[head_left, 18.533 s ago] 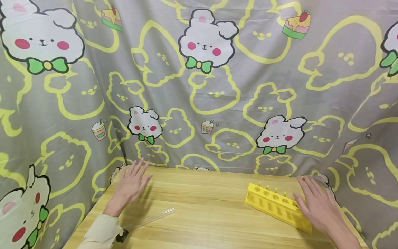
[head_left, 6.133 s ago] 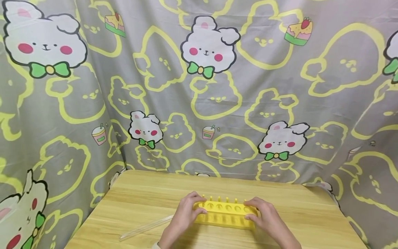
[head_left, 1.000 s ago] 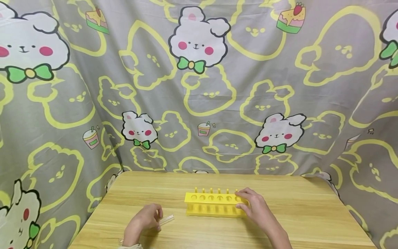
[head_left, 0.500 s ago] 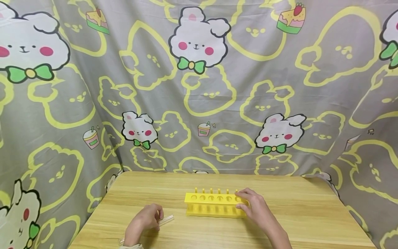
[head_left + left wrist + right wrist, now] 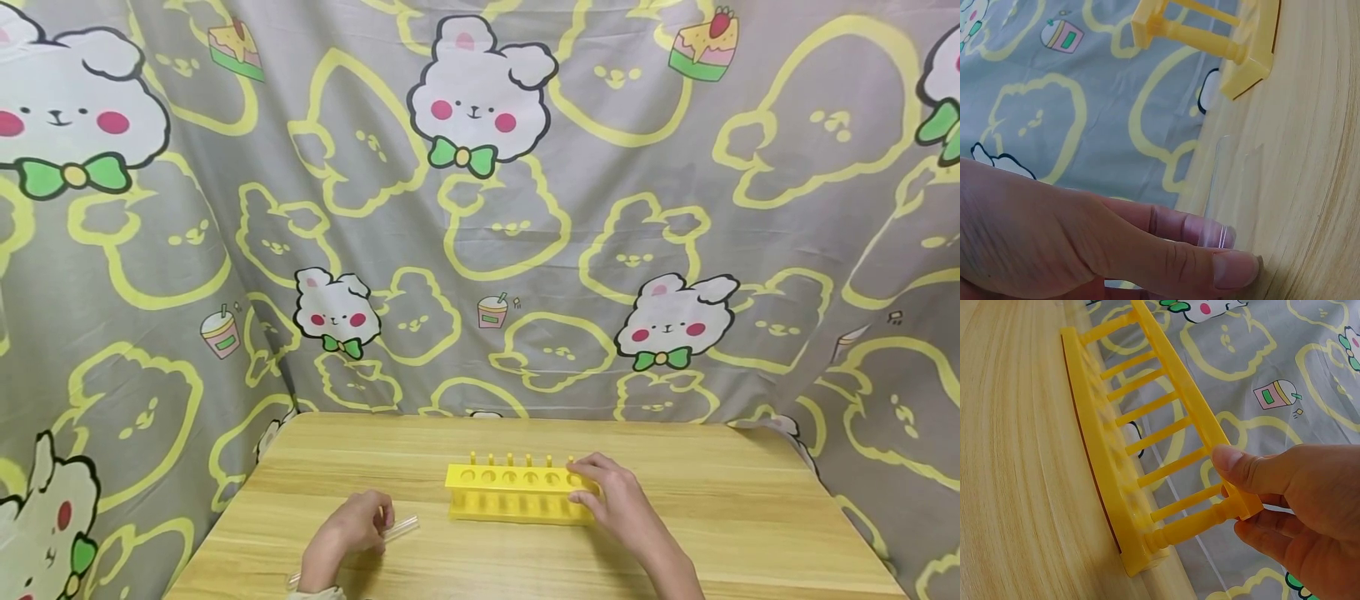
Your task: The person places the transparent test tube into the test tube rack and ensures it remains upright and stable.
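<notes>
My left hand [image 5: 345, 529] pinches a clear test tube [image 5: 403, 527] between thumb and fingers, low over the wooden table on the left. In the left wrist view the test tube [image 5: 1211, 215] slants up from the fingertips toward the yellow test tube rack [image 5: 1250, 72]. The middle of the tube is hidden behind the hand in the head view; its other end shows by the wrist. My right hand [image 5: 626, 504] grips the right end of the rack [image 5: 517, 487], thumb on the near side of the top plate [image 5: 1194, 403]. The rack stands upright, its holes unfilled.
A wooden table [image 5: 360, 442] carries everything. Behind it and along both sides hangs a grey curtain [image 5: 525, 275] printed with cartoon rabbits. A row of short yellow pegs [image 5: 510, 459] rises along the back of the rack.
Earlier the rack sat angled at the right; both hands then held it nearer the middle. The left hand has since left it and taken hold of the test tube. Over the last second, almost nothing moves.
</notes>
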`<state>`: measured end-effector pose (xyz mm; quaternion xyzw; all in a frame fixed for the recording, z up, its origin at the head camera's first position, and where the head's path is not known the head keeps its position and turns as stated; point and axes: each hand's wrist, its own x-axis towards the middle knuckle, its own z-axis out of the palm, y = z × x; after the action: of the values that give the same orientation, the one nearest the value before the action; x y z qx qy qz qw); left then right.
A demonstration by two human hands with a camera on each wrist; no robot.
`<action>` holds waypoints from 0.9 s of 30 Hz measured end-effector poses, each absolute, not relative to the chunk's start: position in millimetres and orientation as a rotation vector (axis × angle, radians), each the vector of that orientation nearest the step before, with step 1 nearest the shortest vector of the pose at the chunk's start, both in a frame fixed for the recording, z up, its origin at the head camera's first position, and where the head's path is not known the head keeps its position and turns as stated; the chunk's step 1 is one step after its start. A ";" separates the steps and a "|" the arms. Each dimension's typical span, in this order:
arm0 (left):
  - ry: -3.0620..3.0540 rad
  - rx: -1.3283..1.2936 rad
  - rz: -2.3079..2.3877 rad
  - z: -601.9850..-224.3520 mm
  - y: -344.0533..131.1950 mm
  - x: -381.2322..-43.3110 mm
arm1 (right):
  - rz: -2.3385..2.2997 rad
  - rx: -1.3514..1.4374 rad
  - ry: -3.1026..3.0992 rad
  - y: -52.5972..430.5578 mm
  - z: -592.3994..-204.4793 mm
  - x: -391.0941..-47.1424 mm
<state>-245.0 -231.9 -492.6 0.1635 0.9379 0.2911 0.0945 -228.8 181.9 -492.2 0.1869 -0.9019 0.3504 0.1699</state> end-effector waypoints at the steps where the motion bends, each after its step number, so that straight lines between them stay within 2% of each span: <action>1: 2.785 0.484 0.859 -492.6 -231.9 -244.9 | 0.995 0.531 -2.563 181.9 -492.4 -228.9; 27: 3.015 0.501 0.948 -471.5 -233.2 -247.2 | 0.986 0.518 -2.562 182.0 -495.0 -229.1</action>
<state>-247.2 -233.2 -471.5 0.1566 0.9418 0.2960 -0.0292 -229.1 182.0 -495.0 0.1827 -0.9032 0.3475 0.1734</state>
